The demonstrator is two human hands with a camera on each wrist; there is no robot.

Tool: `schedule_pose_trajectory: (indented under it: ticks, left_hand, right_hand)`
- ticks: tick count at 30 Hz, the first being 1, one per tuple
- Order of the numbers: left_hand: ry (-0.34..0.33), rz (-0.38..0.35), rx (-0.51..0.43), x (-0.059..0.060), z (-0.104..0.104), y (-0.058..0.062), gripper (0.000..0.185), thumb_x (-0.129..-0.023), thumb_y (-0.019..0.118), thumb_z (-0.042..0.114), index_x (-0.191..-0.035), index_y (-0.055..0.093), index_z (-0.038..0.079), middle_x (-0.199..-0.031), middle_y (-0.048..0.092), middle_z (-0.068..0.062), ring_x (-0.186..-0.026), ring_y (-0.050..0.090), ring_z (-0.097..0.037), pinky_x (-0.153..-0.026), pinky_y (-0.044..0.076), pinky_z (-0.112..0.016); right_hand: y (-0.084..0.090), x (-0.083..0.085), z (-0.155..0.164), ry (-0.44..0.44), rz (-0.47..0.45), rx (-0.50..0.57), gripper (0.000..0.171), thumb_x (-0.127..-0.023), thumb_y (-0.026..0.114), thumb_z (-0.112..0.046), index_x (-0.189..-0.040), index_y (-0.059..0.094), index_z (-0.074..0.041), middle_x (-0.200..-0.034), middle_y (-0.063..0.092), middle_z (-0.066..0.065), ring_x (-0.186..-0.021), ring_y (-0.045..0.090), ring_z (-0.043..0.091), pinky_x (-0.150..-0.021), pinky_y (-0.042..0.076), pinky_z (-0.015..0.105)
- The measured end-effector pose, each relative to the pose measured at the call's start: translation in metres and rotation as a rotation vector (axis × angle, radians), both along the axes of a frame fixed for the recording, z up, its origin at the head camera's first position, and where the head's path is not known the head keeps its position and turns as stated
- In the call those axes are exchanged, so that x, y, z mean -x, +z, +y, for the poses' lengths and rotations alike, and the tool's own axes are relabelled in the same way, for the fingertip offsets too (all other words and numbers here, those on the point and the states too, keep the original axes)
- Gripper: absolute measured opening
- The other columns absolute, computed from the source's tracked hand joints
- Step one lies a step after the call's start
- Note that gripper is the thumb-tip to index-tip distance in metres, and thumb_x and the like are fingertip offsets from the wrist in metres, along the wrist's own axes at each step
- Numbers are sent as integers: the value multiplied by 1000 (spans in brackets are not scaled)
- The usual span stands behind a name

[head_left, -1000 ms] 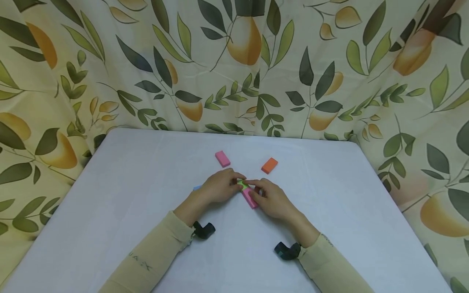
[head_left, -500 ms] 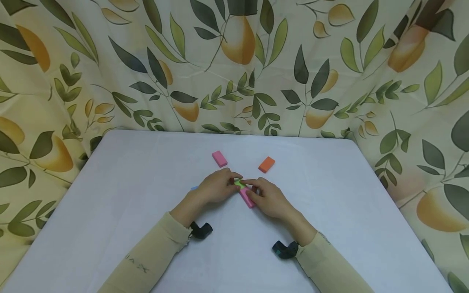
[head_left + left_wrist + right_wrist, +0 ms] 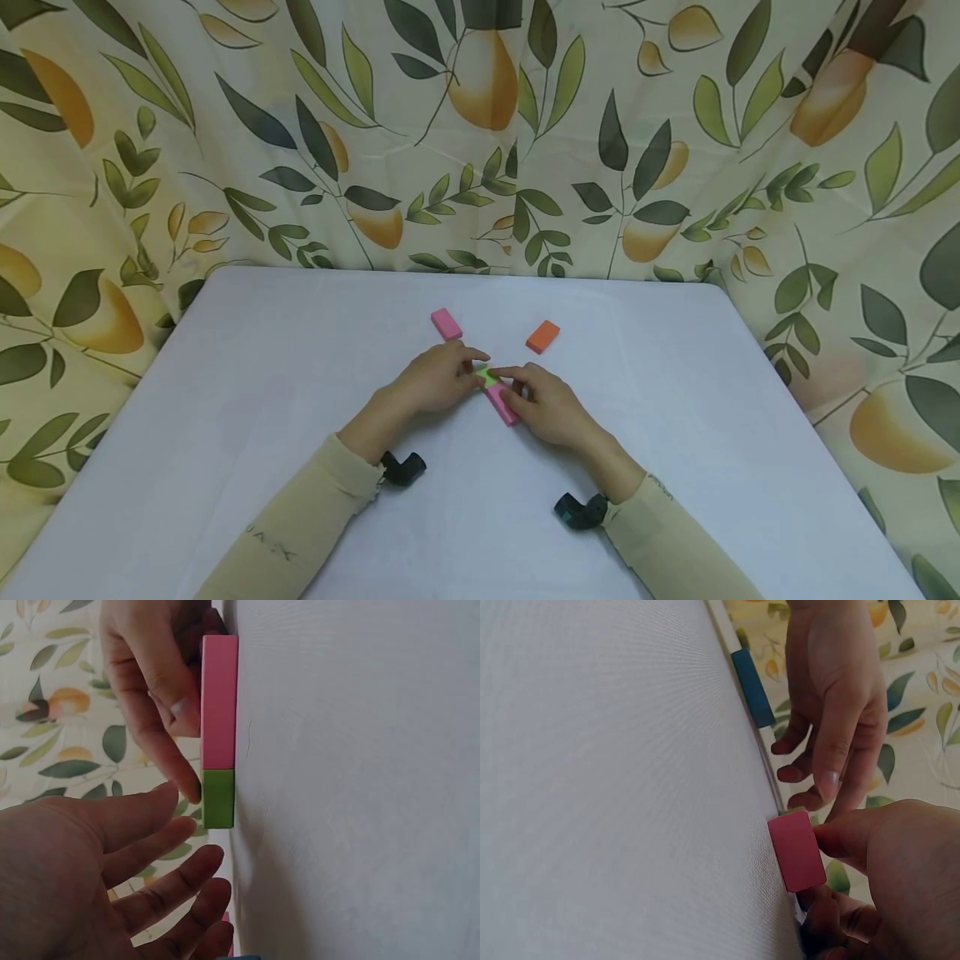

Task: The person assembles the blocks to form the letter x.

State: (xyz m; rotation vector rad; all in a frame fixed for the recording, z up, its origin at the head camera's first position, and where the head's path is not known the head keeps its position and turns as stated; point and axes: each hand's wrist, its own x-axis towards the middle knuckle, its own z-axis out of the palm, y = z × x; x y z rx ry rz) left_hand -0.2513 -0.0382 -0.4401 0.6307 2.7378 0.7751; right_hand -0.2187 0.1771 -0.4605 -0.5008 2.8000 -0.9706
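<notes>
A pink block [image 3: 502, 405] and a green block [image 3: 487, 377] lie end to end in one line on the white table. My right hand [image 3: 557, 407] grips the pink block between thumb and fingers, its index fingertip reaching to the green one. In the left wrist view the joined pink block [image 3: 220, 701] and green block [image 3: 218, 799] stand flush. My left hand [image 3: 437, 379] is beside the green block's far end, with fingers spread and loosely bent, holding nothing. In the right wrist view the pink block's end face [image 3: 798, 851] hides most of the green one.
Another pink block [image 3: 447, 324] lies farther back, just beyond my left fingers. An orange block [image 3: 543, 337] sits at the back right. A blue block [image 3: 754, 688] shows in the right wrist view, behind my left hand. A patterned curtain [image 3: 480, 150] hangs behind the table [image 3: 300, 325].
My left hand has shifted slightly left, off the green block, and now covers the blue block in the head view. My right hand stays on the pink block. The head view has shifted slightly.
</notes>
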Motion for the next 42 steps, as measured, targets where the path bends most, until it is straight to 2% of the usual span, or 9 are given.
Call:
schedule_pose_trajectory:
  ticks: [8, 17, 32, 42]
  left_hand:
    - [14, 16, 16, -1, -8, 6, 41, -91, 65, 34, -131, 61, 26, -104, 62, 5, -93, 56, -13, -81, 47, -33]
    - [3, 53, 60, -5, -23, 12, 37, -91, 64, 35, -127, 64, 24, -112, 63, 1, -107, 54, -18, -91, 47, -40]
    - [10, 123, 94, -18, -54, 2, 37, -91, 65, 36, -125, 65, 21, -120, 59, 2, -112, 52, -20, -97, 44, -39]
    - [17, 118, 84, -24, -70, 8, 44, -89, 67, 36, -129, 62, 18, -122, 58, -1, -115, 52, -25, -98, 44, -43]
  right_hand:
    - [1, -1, 0, -2, 0, -2, 34, -95, 60, -31, -129, 60, -35, -83, 55, -6, -76, 51, 14, -64, 42, 30]
    - [0, -2, 0, -12, -13, -18, 35, -96, 59, -32, -130, 58, -39, -85, 54, -6, -78, 51, 14, -64, 41, 30]
    - [2, -5, -1, -15, -16, -14, 35, -96, 58, -33, -130, 58, -40, -87, 54, -6, -82, 50, 14, -68, 41, 31]
    - [0, -4, 1, -6, 6, -10, 35, -96, 58, -32, -130, 57, -42, -87, 54, -8, -80, 50, 13, -67, 41, 31]
